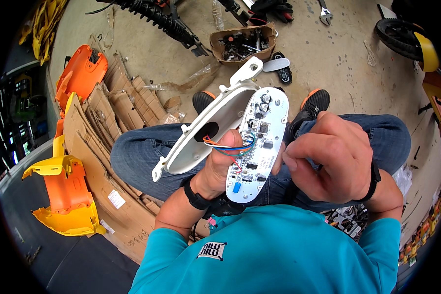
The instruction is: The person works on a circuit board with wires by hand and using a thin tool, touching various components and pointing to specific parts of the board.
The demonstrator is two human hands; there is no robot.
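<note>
My left hand (214, 170) grips a long oval white circuit board (264, 159), thumb on its component face and fingertips showing past its right edge. Several coloured wires (230, 147) cross over the thumb, running from the board to a dark round opening in a white plastic housing (181, 153). That hollow shell, with mounting tabs along its rim, leans behind the board over my left thigh. Just right of the board, my right hand (328, 159) is closed in a pinch, thumb against curled fingers. Whatever it may hold is hidden.
Flattened cardboard (95, 166) lies to the left with orange and yellow plastic covers (73, 196) on it. Ahead stand a box of small metal parts (242, 44) and a black shock absorber (154, 17). An adjustable wrench (325, 14) and a wheel (399, 39) are farther right.
</note>
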